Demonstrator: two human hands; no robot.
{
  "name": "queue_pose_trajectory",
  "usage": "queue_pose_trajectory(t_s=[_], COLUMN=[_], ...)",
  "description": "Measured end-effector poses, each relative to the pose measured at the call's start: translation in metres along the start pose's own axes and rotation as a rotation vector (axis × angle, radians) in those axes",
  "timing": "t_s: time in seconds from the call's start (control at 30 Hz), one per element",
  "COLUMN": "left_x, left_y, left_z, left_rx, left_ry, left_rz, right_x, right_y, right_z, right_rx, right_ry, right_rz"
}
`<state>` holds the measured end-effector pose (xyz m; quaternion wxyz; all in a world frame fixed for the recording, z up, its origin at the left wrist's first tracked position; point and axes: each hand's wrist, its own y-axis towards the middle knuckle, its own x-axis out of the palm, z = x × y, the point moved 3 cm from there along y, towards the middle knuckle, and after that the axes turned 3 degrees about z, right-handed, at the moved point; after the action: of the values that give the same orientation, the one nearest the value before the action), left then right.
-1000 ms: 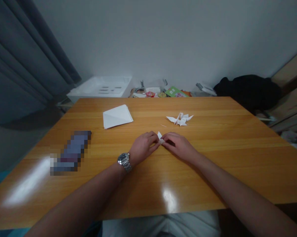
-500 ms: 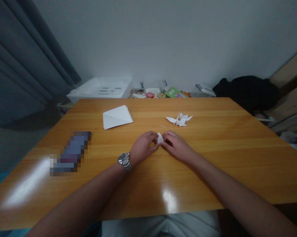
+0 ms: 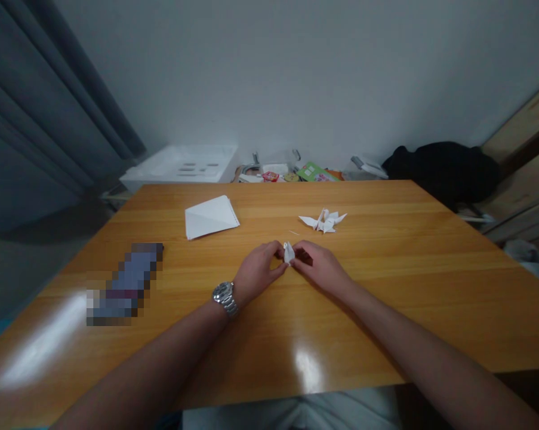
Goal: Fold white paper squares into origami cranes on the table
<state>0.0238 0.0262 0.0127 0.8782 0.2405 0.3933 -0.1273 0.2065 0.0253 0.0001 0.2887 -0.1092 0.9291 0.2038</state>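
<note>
Between my two hands, over the middle of the table, is a small piece of folded white paper (image 3: 289, 253). My left hand (image 3: 260, 267), with a metal watch (image 3: 225, 297) on its wrist, pinches the paper's left side between thumb and fingers. From the other side, my right hand (image 3: 319, 264) grips its right edge in the same way. The fingers cover part of the folds. Just beyond my right hand, folded white paper cranes (image 3: 324, 221) rest on the wood; how many I cannot tell.
On the wooden table (image 3: 385, 298), a stack of white paper (image 3: 212, 217) lies at the back left, with a blurred-out phone-like object (image 3: 128, 283) nearer me. Past the far edge are a white tray (image 3: 184, 161), a green packet (image 3: 314, 172) and a black cloth or bag (image 3: 443, 170).
The folded paper has turned slightly between my fingers, showing a somewhat wider face. Both hands keep their pinch. The whole view has shifted a little.
</note>
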Motion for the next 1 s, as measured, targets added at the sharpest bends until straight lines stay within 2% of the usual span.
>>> queue_pose_trajectory(t_s=[0.17, 0.27, 0.37, 0.53, 0.7, 0.87, 1.0], left_x=[-0.0002, 0.0002, 0.0007, 0.0005, 0.0005, 0.0023, 0.0032], left_y=[0.0007, 0.0017, 0.0027, 0.0035, 0.0022, 0.0001, 0.0004], left_z=[0.0008, 0.0003, 0.0001, 0.0003, -0.0017, -0.0047, -0.0061], left_rx=[-0.025, -0.062, -0.06, 0.019, 0.06, 0.069, 0.073], left_ry=[-0.031, -0.021, -0.018, -0.031, -0.032, -0.019, 0.009], left_rz=[0.008, 0.005, 0.013, 0.048, 0.063, 0.067, 0.043], right_x=[0.0002, 0.0007, -0.0002, -0.0032, -0.003, -0.0036, -0.0031], right_y=[-0.0011, -0.0009, -0.0003, -0.0002, -0.0005, 0.0005, 0.0004], right_z=[0.0018, 0.0058, 0.0056, -0.0023, -0.0017, -0.0013, 0.0001], right_rx=[0.029, 0.063, 0.016, -0.098, -0.069, -0.184, -0.195], right_ry=[0.049, 0.105, 0.075, -0.073, -0.032, -0.119, -0.176], right_rz=[0.002, 0.049, 0.06, 0.05, 0.078, 0.085, 0.07])
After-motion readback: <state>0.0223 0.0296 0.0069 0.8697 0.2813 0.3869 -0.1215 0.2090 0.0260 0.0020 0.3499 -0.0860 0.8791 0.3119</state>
